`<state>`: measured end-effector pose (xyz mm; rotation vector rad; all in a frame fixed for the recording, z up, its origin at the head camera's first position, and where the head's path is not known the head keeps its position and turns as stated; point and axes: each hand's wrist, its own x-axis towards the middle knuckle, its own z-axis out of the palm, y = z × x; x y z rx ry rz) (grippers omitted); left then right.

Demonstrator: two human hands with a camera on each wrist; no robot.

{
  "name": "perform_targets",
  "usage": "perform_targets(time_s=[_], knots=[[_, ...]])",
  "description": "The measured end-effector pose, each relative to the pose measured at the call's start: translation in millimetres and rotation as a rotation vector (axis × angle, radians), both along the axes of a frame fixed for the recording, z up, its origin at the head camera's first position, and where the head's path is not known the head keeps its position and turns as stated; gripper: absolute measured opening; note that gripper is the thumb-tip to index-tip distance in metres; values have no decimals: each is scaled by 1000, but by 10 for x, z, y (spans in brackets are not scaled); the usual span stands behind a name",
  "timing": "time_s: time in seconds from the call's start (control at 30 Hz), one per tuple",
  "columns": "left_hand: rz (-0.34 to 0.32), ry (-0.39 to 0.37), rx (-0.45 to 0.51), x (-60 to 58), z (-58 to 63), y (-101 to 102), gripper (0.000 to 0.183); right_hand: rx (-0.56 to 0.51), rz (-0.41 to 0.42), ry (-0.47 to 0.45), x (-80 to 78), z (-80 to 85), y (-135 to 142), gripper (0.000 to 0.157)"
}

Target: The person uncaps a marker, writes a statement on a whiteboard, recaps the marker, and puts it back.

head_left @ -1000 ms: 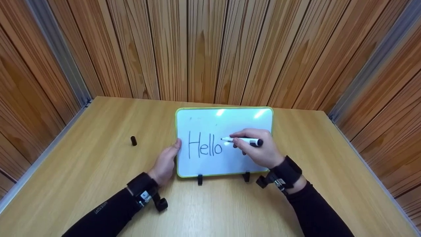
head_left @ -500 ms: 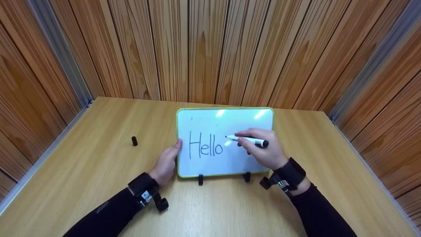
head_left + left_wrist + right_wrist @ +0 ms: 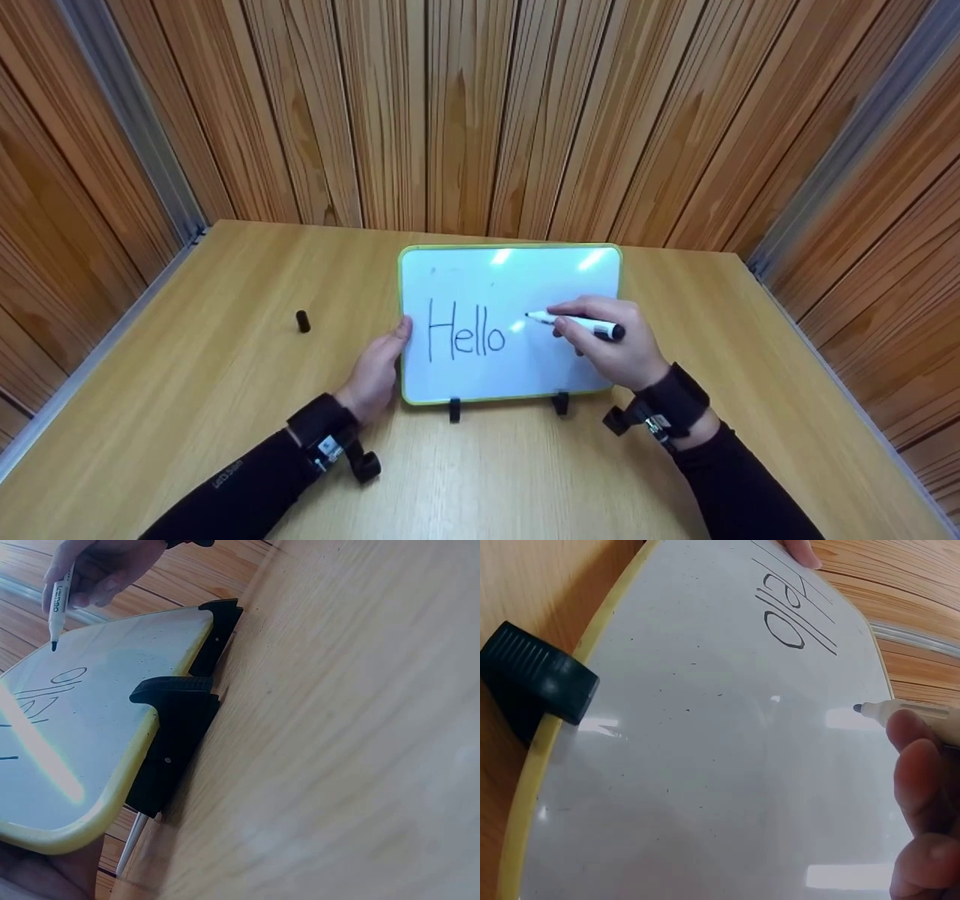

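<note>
A whiteboard (image 3: 510, 379) with a yellow-green rim leans upright on a black stand, and "Hello" is written in dark ink on its left half. My left hand (image 3: 373, 379) grips the board's left edge, thumb at the front; its other fingers are hidden behind. In my right hand (image 3: 619, 349) I pinch a white marker (image 3: 574, 324) with a black end. Its dark tip points left, a little right of and above the "o". From the right wrist view, the marker (image 3: 915, 712) is uncapped and close to the board; whether it touches I cannot tell.
A black marker cap (image 3: 303, 321) lies on the wooden table (image 3: 225, 360), left of the board. Two black stand feet (image 3: 454, 410) hook the board's lower edge. Wood-plank walls (image 3: 465, 112) rise behind and at both sides.
My right hand has moved to the right with the marker, away from the "o", and slightly down. The left hand and the board stay as they were. No new stroke shows.
</note>
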<state>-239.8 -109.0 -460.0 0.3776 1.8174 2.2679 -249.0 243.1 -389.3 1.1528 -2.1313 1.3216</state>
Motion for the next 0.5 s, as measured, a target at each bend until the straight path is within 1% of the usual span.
perform_targets(time_s=[0.17,0.37,0.5], knots=[[4,-14,8,2,2,-8,64,27,5,-12,-8,-11,-26,22],[-5,-16,14,3,-2,-12,64,21,-2,-9,-7,-23,-38,22],[-9,-21,17,4,-2,-12,64,37,-5,11,-20,-38,-47,21]])
